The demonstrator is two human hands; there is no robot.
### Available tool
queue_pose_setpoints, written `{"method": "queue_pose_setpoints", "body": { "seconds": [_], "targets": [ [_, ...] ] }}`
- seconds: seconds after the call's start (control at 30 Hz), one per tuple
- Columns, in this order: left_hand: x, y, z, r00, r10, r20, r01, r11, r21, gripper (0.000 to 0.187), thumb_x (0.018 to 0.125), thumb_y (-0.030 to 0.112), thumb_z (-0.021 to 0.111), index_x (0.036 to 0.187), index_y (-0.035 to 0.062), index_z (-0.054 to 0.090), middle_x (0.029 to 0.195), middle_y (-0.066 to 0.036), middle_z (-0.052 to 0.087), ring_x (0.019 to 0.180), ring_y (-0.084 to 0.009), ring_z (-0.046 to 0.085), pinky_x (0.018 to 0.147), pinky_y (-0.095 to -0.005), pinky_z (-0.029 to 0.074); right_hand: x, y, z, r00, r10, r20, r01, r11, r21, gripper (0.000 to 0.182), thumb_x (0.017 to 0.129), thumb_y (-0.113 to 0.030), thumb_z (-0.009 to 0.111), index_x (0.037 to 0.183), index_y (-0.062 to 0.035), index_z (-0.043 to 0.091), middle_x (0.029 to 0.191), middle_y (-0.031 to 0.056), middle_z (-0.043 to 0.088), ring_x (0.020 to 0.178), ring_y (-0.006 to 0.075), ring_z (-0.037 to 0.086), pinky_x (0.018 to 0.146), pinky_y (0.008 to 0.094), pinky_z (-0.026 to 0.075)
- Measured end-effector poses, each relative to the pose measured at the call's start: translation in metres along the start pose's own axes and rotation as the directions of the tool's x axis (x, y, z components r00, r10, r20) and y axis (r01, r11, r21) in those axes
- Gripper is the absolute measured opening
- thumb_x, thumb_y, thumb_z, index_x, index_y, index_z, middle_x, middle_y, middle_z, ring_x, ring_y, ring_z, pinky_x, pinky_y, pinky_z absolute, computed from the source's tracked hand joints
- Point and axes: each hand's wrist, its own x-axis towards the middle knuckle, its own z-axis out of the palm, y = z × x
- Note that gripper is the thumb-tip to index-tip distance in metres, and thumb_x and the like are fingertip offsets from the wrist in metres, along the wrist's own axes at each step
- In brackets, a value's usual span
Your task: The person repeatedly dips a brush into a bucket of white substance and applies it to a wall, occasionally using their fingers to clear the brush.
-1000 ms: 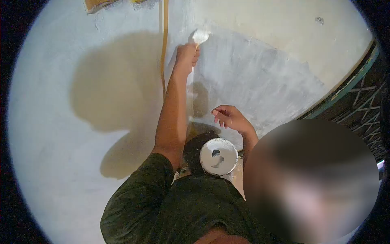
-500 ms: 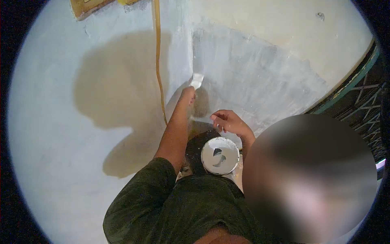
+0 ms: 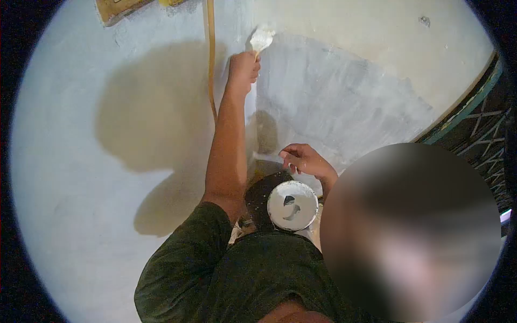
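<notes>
My left hand (image 3: 243,71) is raised at the wall corner, closed round the handle of a scraper (image 3: 262,40) whose blade carries thick white paste. Lower down, my right hand (image 3: 304,160) has its fingers pinched on a thin pale blade (image 3: 267,157) pointing left, its outline faint. Just below that hand, close in front of my body, stands a round white bucket (image 3: 273,207), with white paste and a dark patch inside. The wall right of the corner has a grey-white coated area (image 3: 334,91).
A brown cable (image 3: 210,64) runs down the left wall from yellowish boxes (image 3: 119,9) at the top. A dark metal lattice (image 3: 487,129) with a green frame is at the right. A blurred disc hides the lower right.
My left hand and its scraper have moved up along the corner, and white paste now shows thick on the blade. My right hand and the bucket have barely moved.
</notes>
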Motion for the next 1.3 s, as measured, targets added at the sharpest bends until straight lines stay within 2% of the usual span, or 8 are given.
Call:
{"method": "queue_pose_setpoints", "body": {
  "seconds": [0.3,0.5,0.6,0.8,0.87,0.93,1.07,1.3],
  "targets": [
    [0.055,-0.158,-0.020,0.980,-0.134,0.146,0.165,0.961,-0.222,0.023,0.084,0.023,0.040,0.063,0.0161,0.045,0.045,0.004,0.031,0.032,-0.0087,0.024,0.030,-0.0269,0.015,-0.015,0.015,-0.005,1.000,0.022,-0.008,-0.022,0.999,0.038,0.031,0.086,-0.030,0.057,0.093,0.0004,0.059,0.068,0.0021,0.059,0.055,0.0096,0.052,0.048,0.0235,0.040],
    [0.019,-0.255,-0.055,0.842,-0.539,0.008,0.537,0.841,0.067,0.025,0.078,0.031,0.048,0.061,0.0116,0.050,0.045,0.000,0.036,0.032,-0.0148,0.032,0.031,-0.0333,0.022,-0.015,0.034,0.009,0.999,0.042,-0.025,-0.041,0.999,0.017,0.031,0.087,-0.032,0.056,0.092,-0.0011,0.060,0.069,0.0019,0.059,0.057,0.0092,0.051,0.048,0.0238,0.040],
    [-0.012,-0.274,-0.055,0.925,-0.379,-0.017,0.371,0.895,0.247,0.026,0.076,0.028,0.049,0.060,0.0083,0.051,0.046,-0.003,0.041,0.034,-0.0174,0.036,0.033,-0.0355,0.024,-0.011,0.037,0.015,0.999,0.027,0.047,-0.027,1.000,-0.012,0.037,0.087,-0.039,0.054,0.089,-0.0026,0.059,0.070,0.0028,0.059,0.056,0.0104,0.052,0.049,0.0254,0.043],
    [0.044,-0.262,-0.034,0.935,-0.320,-0.150,0.337,0.936,0.106,0.023,0.076,0.022,0.052,0.060,0.0047,0.053,0.047,-0.004,0.044,0.037,-0.0158,0.039,0.034,-0.0325,0.025,-0.022,0.040,0.011,0.997,0.037,0.061,-0.037,0.999,-0.003,0.036,0.087,-0.039,0.053,0.089,-0.0027,0.059,0.069,0.0024,0.059,0.056,0.0098,0.052,0.047,0.0251,0.042],
    [0.041,-0.203,-0.018,0.982,-0.137,-0.127,0.140,0.990,0.016,0.024,0.078,0.021,0.054,0.060,0.0055,0.053,0.047,-0.002,0.043,0.035,-0.0131,0.037,0.033,-0.0315,0.024,-0.028,0.041,0.005,0.999,0.055,0.002,-0.055,0.998,0.016,0.037,0.087,-0.038,0.053,0.091,-0.0021,0.059,0.069,0.0027,0.060,0.057,0.0098,0.052,0.046,0.0245,0.042],
    [0.028,-0.155,-0.016,0.991,0.129,0.018,-0.129,0.949,0.289,0.027,0.081,0.023,0.053,0.059,0.0064,0.053,0.047,0.001,0.042,0.034,-0.0108,0.034,0.032,-0.0303,0.022,-0.032,0.043,0.000,0.999,0.049,-0.008,-0.048,0.998,0.031,0.037,0.087,-0.038,0.053,0.091,-0.0017,0.059,0.069,0.0029,0.060,0.057,0.0098,0.053,0.046,0.0244,0.042],
    [0.001,-0.083,-0.013,0.976,-0.220,0.007,0.220,0.974,-0.063,0.019,0.084,0.020,0.048,0.068,0.0102,0.052,0.047,0.005,0.036,0.033,-0.0072,0.028,0.031,-0.0242,0.019,-0.032,0.053,-0.005,0.998,0.060,-0.034,-0.058,0.996,0.064,0.037,0.087,-0.038,0.054,0.092,-0.0020,0.059,0.070,0.0029,0.061,0.057,0.0098,0.053,0.046,0.0242,0.042],
    [0.012,-0.175,0.000,0.967,-0.225,0.116,0.235,0.968,-0.083,0.020,0.086,0.026,0.043,0.073,0.0124,0.051,0.047,0.005,0.034,0.032,-0.0079,0.027,0.029,-0.0253,0.019,-0.043,0.057,-0.006,0.995,0.091,-0.030,-0.089,0.994,0.065,0.038,0.087,-0.039,0.055,0.093,-0.0024,0.059,0.072,0.0032,0.060,0.057,0.0100,0.053,0.047,0.0248,0.042]
  ]
}}
